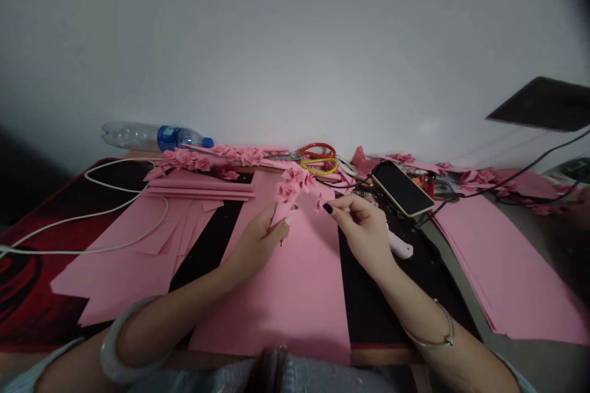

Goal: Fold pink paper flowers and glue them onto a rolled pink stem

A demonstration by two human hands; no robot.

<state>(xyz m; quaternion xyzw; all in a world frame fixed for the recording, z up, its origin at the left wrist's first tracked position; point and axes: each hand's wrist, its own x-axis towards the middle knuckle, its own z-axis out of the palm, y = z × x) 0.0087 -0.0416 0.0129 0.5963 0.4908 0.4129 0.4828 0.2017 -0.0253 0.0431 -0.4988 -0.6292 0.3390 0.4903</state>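
My left hand (258, 239) is closed around a pink paper piece, with a cluster of folded pink paper flowers (288, 190) at its upper end. Across from it, the dark-nailed thumb and fingers of my right hand (364, 230) pinch a small pink paper flower (319, 203). A short gap separates this small flower from the cluster. Below both hands lies a long pink paper sheet (286, 301). A white-handled tool (400, 245) is partly hidden behind my right hand.
Along the wall are paper flowers (239, 155), scissors (318, 158) and a plastic bottle (157, 135) on its side. A phone (402, 187) rests right of centre. Pink sheets (124, 258) lie left under a white cable (87, 252); another stack (511, 270) is right.
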